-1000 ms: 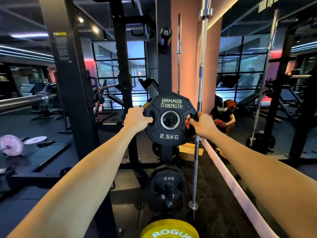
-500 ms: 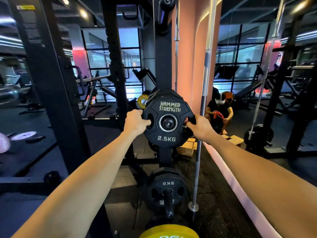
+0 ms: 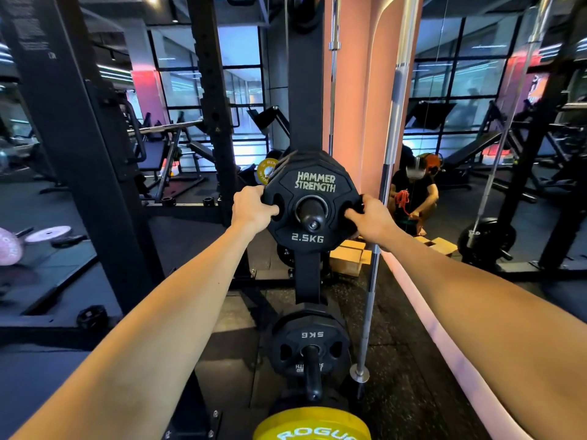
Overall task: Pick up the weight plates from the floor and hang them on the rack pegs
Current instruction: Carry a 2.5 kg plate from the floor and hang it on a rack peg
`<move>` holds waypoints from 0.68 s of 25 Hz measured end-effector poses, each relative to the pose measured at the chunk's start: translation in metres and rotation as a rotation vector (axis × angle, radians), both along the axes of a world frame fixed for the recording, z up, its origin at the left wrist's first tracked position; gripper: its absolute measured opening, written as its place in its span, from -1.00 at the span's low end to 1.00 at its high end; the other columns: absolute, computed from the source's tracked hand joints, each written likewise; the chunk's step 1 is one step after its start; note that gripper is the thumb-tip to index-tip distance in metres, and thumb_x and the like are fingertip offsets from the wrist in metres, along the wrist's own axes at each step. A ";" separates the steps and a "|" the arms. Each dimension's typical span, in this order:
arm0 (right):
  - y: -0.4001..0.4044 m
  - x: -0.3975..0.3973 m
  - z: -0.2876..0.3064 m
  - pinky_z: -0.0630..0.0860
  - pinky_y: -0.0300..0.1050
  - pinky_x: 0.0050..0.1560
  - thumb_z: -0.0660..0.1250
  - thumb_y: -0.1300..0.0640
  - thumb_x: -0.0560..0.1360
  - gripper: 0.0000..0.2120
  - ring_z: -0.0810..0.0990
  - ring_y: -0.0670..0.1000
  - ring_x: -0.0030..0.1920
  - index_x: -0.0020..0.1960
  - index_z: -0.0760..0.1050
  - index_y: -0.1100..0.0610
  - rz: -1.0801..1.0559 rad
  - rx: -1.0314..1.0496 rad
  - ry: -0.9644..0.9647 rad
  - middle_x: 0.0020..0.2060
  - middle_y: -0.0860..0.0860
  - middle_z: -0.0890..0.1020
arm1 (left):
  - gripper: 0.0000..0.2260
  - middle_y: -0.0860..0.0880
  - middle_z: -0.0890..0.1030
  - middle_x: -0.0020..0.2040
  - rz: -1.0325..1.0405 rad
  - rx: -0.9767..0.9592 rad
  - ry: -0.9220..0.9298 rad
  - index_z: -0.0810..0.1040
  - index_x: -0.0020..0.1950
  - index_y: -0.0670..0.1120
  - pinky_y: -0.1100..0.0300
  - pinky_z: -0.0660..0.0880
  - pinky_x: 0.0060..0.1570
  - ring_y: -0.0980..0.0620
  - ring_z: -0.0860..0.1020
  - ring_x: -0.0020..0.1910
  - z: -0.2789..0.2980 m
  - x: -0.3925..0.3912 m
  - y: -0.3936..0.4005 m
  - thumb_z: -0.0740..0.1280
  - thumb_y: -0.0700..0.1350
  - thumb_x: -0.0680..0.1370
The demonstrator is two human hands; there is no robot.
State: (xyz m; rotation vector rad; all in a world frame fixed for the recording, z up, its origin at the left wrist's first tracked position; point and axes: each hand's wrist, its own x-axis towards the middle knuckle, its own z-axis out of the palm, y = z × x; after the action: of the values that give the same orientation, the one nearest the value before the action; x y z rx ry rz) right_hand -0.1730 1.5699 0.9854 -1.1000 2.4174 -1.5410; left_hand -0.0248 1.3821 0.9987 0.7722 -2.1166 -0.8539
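A black 2.5 kg plate [image 3: 313,238] marked Hammer Strength sits on the upper rack peg [image 3: 312,213], whose end pokes through its centre hole. More black plates are stacked behind it on the same peg. My left hand [image 3: 252,209] grips the plate's left edge with the thumb in a grip slot. My right hand [image 3: 370,217] grips its right edge the same way. Below, a 5 kg plate [image 3: 309,338] hangs on a lower peg [image 3: 313,373]. A yellow Rogue plate [image 3: 313,425] shows at the bottom edge.
The black rack upright [image 3: 306,90] rises behind the plates. A vertical barbell [image 3: 378,242] stands just right of it. A person [image 3: 414,198] crouches beyond near wooden boxes [image 3: 347,257]. Pink plates [image 3: 47,233] lie on the floor at left.
Both hands have slid the 2.5 kg plate back along the upper peg, so the peg's end now sticks out through the hole. The view has moved closer to the rack.
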 end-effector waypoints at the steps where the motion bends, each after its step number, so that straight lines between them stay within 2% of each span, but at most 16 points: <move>1: -0.002 -0.002 0.001 0.55 0.18 0.09 0.29 0.19 0.53 -0.73 0.59 0.22 0.06 0.22 0.42 0.21 0.004 -0.004 -0.001 0.00 0.10 0.57 | -0.79 -0.11 0.69 -0.07 -0.002 0.009 0.006 0.67 0.02 -0.13 -0.06 0.58 0.04 -0.10 0.63 -0.01 0.000 -0.003 -0.002 0.45 -0.27 0.40; 8: -0.013 -0.014 0.000 0.53 0.19 0.12 0.30 0.16 0.53 -0.69 0.59 0.24 0.07 0.24 0.41 0.23 -0.030 0.037 0.016 0.10 0.21 0.58 | -0.78 -0.09 0.69 -0.07 -0.001 0.041 0.042 0.67 0.02 -0.10 -0.05 0.58 0.05 -0.09 0.62 0.01 -0.003 -0.012 -0.010 0.45 -0.28 0.40; 12: -0.013 -0.014 0.003 0.54 0.13 0.10 0.29 0.16 0.54 -0.69 0.58 0.24 0.09 0.25 0.39 0.22 -0.010 0.056 -0.037 0.13 0.20 0.57 | -0.68 -0.05 0.69 0.04 -0.076 0.088 0.031 0.63 0.18 -0.06 -0.05 0.55 0.14 -0.05 0.61 0.09 -0.002 -0.009 -0.011 0.47 -0.25 0.44; 15: -0.013 -0.013 0.004 0.54 0.12 0.13 0.31 0.16 0.54 -0.63 0.55 0.20 0.15 0.30 0.38 0.24 0.016 0.016 -0.128 0.19 0.19 0.54 | -0.59 -0.02 0.64 0.16 -0.115 0.077 -0.070 0.53 0.34 0.00 -0.12 0.56 0.12 -0.12 0.57 0.16 -0.001 -0.001 -0.014 0.45 -0.17 0.49; 17: -0.007 -0.013 0.002 0.58 0.03 0.06 0.33 0.09 0.53 -0.59 0.56 0.13 0.13 0.32 0.39 0.22 0.003 0.010 -0.158 0.19 0.13 0.55 | -0.56 -0.03 0.61 0.21 -0.096 0.097 -0.131 0.49 0.36 -0.02 -0.13 0.58 0.08 -0.13 0.56 0.17 -0.003 0.005 -0.015 0.45 -0.11 0.50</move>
State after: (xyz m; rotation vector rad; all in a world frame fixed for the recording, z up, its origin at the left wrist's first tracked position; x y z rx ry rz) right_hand -0.1859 1.5629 0.9871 -0.9416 2.3162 -1.5495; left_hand -0.0194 1.3671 0.9957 0.8007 -2.2567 -0.9872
